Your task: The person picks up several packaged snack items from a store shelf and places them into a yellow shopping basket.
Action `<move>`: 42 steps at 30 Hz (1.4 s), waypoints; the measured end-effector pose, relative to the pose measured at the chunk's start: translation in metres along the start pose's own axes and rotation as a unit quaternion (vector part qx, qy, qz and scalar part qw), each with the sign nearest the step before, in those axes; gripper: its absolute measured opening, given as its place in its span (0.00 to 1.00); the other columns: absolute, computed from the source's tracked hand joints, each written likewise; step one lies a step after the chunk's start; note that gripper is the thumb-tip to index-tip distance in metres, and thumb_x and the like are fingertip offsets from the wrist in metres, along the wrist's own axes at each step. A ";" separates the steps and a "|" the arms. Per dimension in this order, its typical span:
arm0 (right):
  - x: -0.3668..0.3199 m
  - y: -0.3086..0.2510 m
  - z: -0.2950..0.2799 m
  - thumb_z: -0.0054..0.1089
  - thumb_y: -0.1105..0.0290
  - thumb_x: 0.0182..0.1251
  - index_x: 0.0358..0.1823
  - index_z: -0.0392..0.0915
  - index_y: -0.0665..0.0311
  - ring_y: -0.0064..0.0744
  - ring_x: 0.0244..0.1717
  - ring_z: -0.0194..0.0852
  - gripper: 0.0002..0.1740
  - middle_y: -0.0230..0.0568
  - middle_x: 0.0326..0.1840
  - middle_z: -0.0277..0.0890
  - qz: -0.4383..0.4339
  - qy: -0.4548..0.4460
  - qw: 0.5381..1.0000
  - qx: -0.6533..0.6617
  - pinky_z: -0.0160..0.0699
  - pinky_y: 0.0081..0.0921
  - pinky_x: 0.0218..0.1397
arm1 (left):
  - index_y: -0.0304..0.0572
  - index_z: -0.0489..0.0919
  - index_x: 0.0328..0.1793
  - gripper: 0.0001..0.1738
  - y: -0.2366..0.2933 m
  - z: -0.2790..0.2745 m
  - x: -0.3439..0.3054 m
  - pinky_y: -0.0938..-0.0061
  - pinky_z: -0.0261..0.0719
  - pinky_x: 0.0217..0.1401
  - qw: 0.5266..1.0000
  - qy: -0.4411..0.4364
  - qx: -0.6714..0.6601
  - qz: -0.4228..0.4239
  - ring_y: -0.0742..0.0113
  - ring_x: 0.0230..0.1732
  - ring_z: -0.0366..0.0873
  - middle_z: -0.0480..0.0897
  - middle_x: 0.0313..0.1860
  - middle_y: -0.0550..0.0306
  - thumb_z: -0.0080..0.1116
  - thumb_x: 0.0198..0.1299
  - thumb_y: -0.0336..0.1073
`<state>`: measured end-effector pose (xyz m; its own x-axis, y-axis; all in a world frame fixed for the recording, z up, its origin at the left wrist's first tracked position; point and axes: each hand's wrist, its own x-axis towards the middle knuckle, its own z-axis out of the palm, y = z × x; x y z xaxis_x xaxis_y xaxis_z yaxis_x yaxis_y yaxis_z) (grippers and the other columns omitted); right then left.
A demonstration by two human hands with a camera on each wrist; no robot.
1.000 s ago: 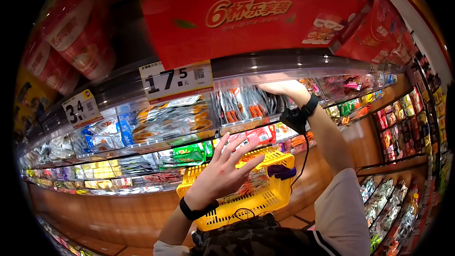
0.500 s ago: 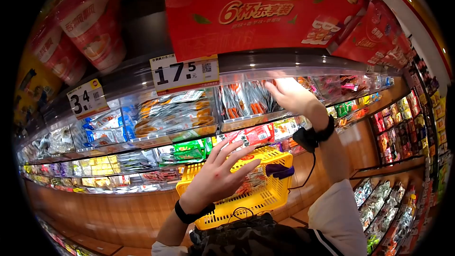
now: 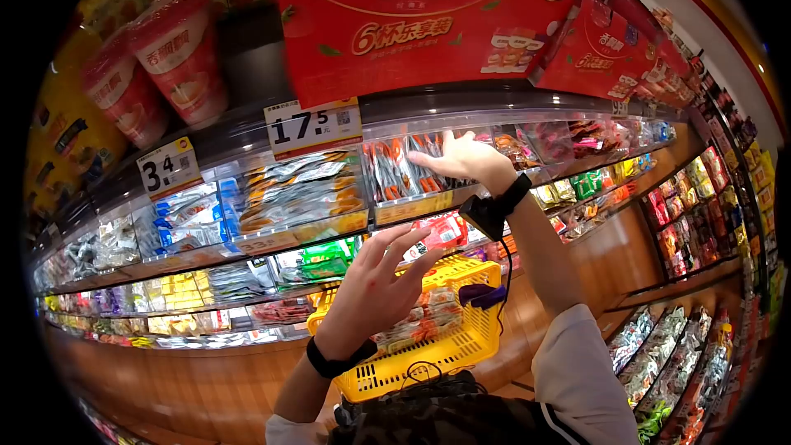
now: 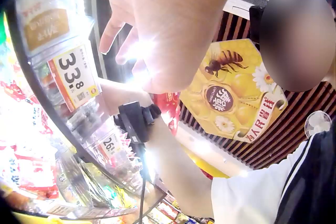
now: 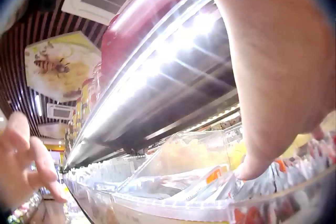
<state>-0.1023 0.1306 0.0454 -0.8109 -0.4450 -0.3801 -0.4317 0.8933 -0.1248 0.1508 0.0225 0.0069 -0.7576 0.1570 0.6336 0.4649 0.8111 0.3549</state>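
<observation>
I find the two hands apart. The right hand point(image 3: 471, 158) is over the clear bin point(image 3: 412, 208) of silver-and-red snack packets point(image 3: 389, 171), fingers spread, no packet visible in its grasp. In the right wrist view its thumb lies at the packet tops; I cannot confirm contact. The left hand point(image 3: 375, 290) hangs, fingers loosely parted and holding nothing, above the yellow shopping basket point(image 3: 457, 349), which contains other packets point(image 3: 428, 313).

Handling, in my judgement: each packet should be light and pliable, its glossy film slippery, its contents unlikely to break. They stand close together, so one may drag its neighbour. I recommend a pinch on a single top edge, thumb on one face and fingertips on the other, drawn clear of the bin's front wall.

Limits of inspection: the right hand largely covers the bin's far end. In the right wrist view its fingers are mostly hidden behind the thumb's base. Packet print is too small for me to read. Glare washes out the left fingertips in the left wrist view, and the left hand conceals part of the basket.
</observation>
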 end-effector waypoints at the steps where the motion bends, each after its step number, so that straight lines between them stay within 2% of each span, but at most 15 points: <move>1: 0.000 0.002 0.004 0.44 0.11 0.49 0.82 0.37 0.74 0.74 0.78 0.53 0.79 0.87 0.78 0.42 -0.002 -0.017 1.000 0.005 0.61 0.53 0.76 | 0.44 0.83 0.55 0.17 0.000 -0.001 -0.001 0.58 0.79 0.61 1.000 0.000 0.002 -0.001 0.52 0.62 0.75 0.76 0.62 0.53 0.60 0.58 0.26; 2: 0.000 0.003 0.007 0.42 0.09 0.46 0.84 0.36 0.68 0.73 0.81 0.45 0.80 0.87 0.77 0.44 0.002 -0.027 0.999 0.029 0.49 0.55 0.81 | 0.43 0.82 0.55 0.17 -0.001 -0.002 -0.001 0.58 0.79 0.61 1.000 0.000 0.013 0.002 0.52 0.62 0.75 0.76 0.62 0.53 0.60 0.58 0.26; 5: -0.001 0.008 0.007 0.44 0.08 0.44 0.84 0.34 0.69 0.73 0.81 0.46 0.82 0.86 0.77 0.45 -0.033 -0.048 0.998 0.027 0.50 0.53 0.81 | 0.42 0.80 0.56 0.17 -0.004 -0.003 0.011 0.58 0.78 0.62 0.999 0.026 0.019 -0.002 0.53 0.60 0.76 0.76 0.60 0.53 0.60 0.59 0.26; 11: 0.000 0.016 0.005 0.59 0.13 0.40 0.82 0.32 0.77 0.66 0.73 0.65 0.86 0.83 0.70 0.62 -0.090 -0.057 0.994 0.022 0.64 0.44 0.75 | 0.41 0.78 0.47 0.07 -0.029 0.000 0.049 0.55 0.71 0.65 0.983 0.005 0.182 -0.032 0.60 0.50 0.79 0.80 0.43 0.56 0.57 0.67 0.33; 14: -0.003 0.014 0.002 0.69 0.22 0.42 0.81 0.35 0.75 0.64 0.67 0.73 0.82 0.81 0.64 0.69 -0.120 -0.064 0.991 0.021 0.70 0.44 0.70 | 0.44 0.78 0.43 0.14 -0.048 0.012 0.053 0.49 0.69 0.64 0.950 -0.124 0.284 -0.030 0.61 0.41 0.79 0.77 0.34 0.58 0.49 0.75 0.44; 21: 0.015 0.023 0.007 0.73 0.27 0.44 0.81 0.41 0.68 0.65 0.66 0.73 0.76 0.78 0.64 0.70 -0.176 -0.045 0.983 0.034 0.76 0.44 0.64 | 0.42 0.79 0.43 0.18 -0.045 0.020 0.062 0.42 0.65 0.64 0.940 -0.221 0.234 -0.109 0.56 0.37 0.83 0.80 0.35 0.56 0.43 0.77 0.46; 25: 0.016 0.020 0.005 0.78 0.32 0.43 0.81 0.44 0.68 0.55 0.65 0.75 0.75 0.79 0.64 0.68 -0.128 -0.067 0.973 0.180 0.87 0.34 0.51 | 0.40 0.80 0.44 0.22 -0.053 0.028 0.065 0.36 0.63 0.65 0.937 -0.210 0.263 -0.087 0.54 0.38 0.83 0.81 0.35 0.53 0.40 0.78 0.47; 26: 0.024 0.020 0.008 0.79 0.35 0.44 0.81 0.43 0.70 0.45 0.56 0.82 0.74 0.74 0.56 0.75 -0.119 -0.059 0.974 0.185 0.89 0.26 0.45 | 0.39 0.81 0.44 0.24 -0.051 0.028 0.069 0.33 0.59 0.68 0.926 -0.224 0.284 -0.102 0.54 0.40 0.84 0.81 0.35 0.51 0.39 0.79 0.48; 29: 0.051 0.023 0.013 0.79 0.32 0.40 0.82 0.44 0.66 0.54 0.53 0.83 0.76 0.83 0.66 0.65 -0.158 -0.040 0.972 0.168 0.91 0.32 0.45 | 0.34 0.82 0.43 0.28 -0.051 0.032 0.085 0.26 0.44 0.75 0.917 -0.232 0.283 -0.158 0.52 0.43 0.84 0.83 0.37 0.45 0.36 0.79 0.49; 32: 0.029 0.011 -0.009 0.74 0.35 0.47 0.80 0.44 0.76 0.39 0.44 0.86 0.72 0.66 0.51 0.79 -0.159 -0.089 0.960 0.212 0.90 0.28 0.41 | 0.31 0.83 0.42 0.31 -0.062 0.040 0.093 0.24 0.31 0.78 0.912 -0.211 0.306 -0.171 0.51 0.43 0.86 0.86 0.37 0.43 0.35 0.78 0.50; 34: 0.056 0.013 -0.003 0.73 0.35 0.48 0.79 0.41 0.80 0.36 0.40 0.85 0.73 0.57 0.51 0.82 -0.142 -0.125 0.960 0.207 0.88 0.25 0.38 | 0.31 0.83 0.40 0.31 -0.072 0.044 0.095 0.24 0.33 0.77 0.919 -0.182 0.312 -0.159 0.50 0.40 0.86 0.86 0.34 0.44 0.36 0.77 0.50; 37: 0.078 0.017 -0.001 0.61 0.32 0.60 0.73 0.71 0.56 0.30 0.46 0.80 0.47 0.39 0.54 0.84 -0.144 -0.217 0.942 0.210 0.80 0.27 0.52 | 0.30 0.84 0.38 0.31 -0.074 0.047 0.103 0.29 0.39 0.79 0.917 -0.171 0.318 -0.169 0.50 0.39 0.87 0.86 0.34 0.42 0.37 0.76 0.49; 38: 0.075 0.020 0.000 0.53 0.30 0.66 0.63 0.82 0.44 0.27 0.52 0.76 0.35 0.32 0.53 0.84 -0.217 -0.201 0.928 0.225 0.75 0.29 0.60 | 0.31 0.86 0.39 0.32 -0.076 0.048 0.108 0.38 0.39 0.82 0.914 -0.192 0.310 -0.180 0.51 0.41 0.87 0.87 0.36 0.42 0.37 0.76 0.51; 40: 0.088 0.023 0.007 0.51 0.30 0.67 0.61 0.83 0.44 0.27 0.53 0.75 0.34 0.31 0.51 0.84 -0.207 -0.184 0.935 0.219 0.74 0.29 0.60 | 0.32 0.88 0.39 0.34 -0.083 0.051 0.113 0.51 0.43 0.84 0.910 -0.197 0.317 -0.178 0.54 0.46 0.87 0.88 0.36 0.42 0.37 0.75 0.52; 42: 0.091 0.024 0.007 0.51 0.28 0.64 0.52 0.88 0.45 0.34 0.54 0.79 0.34 0.38 0.51 0.85 -0.200 -0.168 0.945 0.198 0.73 0.32 0.63 | 0.29 0.85 0.40 0.32 -0.089 0.056 0.108 0.50 0.57 0.79 0.915 -0.148 0.347 -0.144 0.49 0.49 0.84 0.85 0.41 0.37 0.39 0.75 0.52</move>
<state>-0.1834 0.1116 0.0015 -0.4146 -0.7668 -0.4901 -0.4413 0.6404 -0.6286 0.0018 -0.0013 0.0054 -0.9416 -0.0570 0.3320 -0.0984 0.9891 -0.1094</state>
